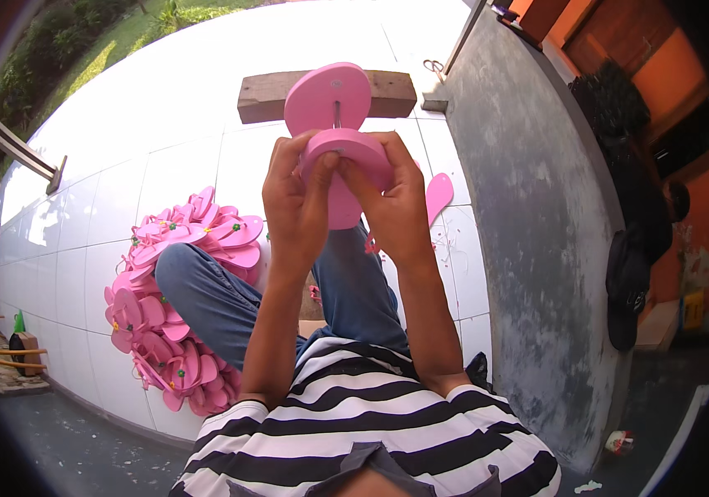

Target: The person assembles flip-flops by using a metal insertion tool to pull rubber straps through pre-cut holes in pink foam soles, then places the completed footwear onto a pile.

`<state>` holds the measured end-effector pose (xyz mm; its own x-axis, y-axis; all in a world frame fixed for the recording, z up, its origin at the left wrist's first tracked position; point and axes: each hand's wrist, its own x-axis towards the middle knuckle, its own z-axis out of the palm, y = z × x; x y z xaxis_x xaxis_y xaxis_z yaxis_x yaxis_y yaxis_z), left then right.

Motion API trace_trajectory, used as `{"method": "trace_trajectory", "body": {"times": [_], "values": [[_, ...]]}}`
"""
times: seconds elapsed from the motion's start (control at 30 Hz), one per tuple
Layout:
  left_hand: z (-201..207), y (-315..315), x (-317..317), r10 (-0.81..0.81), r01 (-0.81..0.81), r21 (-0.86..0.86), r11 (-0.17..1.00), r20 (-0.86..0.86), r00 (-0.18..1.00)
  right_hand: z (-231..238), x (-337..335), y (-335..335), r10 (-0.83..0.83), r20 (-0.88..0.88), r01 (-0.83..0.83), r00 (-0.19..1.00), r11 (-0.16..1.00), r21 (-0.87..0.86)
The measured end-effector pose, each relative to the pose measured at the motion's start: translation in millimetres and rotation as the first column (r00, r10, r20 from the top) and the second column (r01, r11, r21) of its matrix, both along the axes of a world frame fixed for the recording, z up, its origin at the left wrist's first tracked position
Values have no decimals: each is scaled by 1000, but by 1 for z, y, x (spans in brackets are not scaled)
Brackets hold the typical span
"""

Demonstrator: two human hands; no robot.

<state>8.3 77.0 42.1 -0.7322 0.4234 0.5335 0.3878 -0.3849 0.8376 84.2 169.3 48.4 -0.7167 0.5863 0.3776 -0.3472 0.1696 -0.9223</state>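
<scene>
Both hands grip a pink flip-flop sole [344, 207] in front of my knees. My left hand [295, 195] curls round its left edge and my right hand [389, 195] round its right edge. The two thumbs press close together on its near face, beside a small spot. Just beyond, a pink oval piece [321, 95] with a small round mark overlaps a wooden beam [391, 93]. A thin metal rod [337, 114] shows between this piece and the sole; how its ends are fixed is hidden.
A large heap of pink flip-flops [151, 315] with small coloured flowers lies left of my legs. A loose pink sole [439, 197] and pink scraps lie to the right on white tiles. Scissors [433, 66] sit beyond, near a grey concrete ledge [520, 248].
</scene>
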Motion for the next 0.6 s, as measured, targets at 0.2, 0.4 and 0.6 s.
{"method": "trace_trajectory", "body": {"times": [0.2,0.4,0.6], "values": [[6,-19,23,8,-7,-12,1000,98,995,13,34,-17,-84,64,72,994,983,167],[-15,-73,48,-50,19,-344,939,-81,995,4,90,-45,-17,434,-12,901,998,64],[-11,-55,28,59,-98,-298,950,-138,989,-10,72,-39,-436,282,129,855,705,698]]}}
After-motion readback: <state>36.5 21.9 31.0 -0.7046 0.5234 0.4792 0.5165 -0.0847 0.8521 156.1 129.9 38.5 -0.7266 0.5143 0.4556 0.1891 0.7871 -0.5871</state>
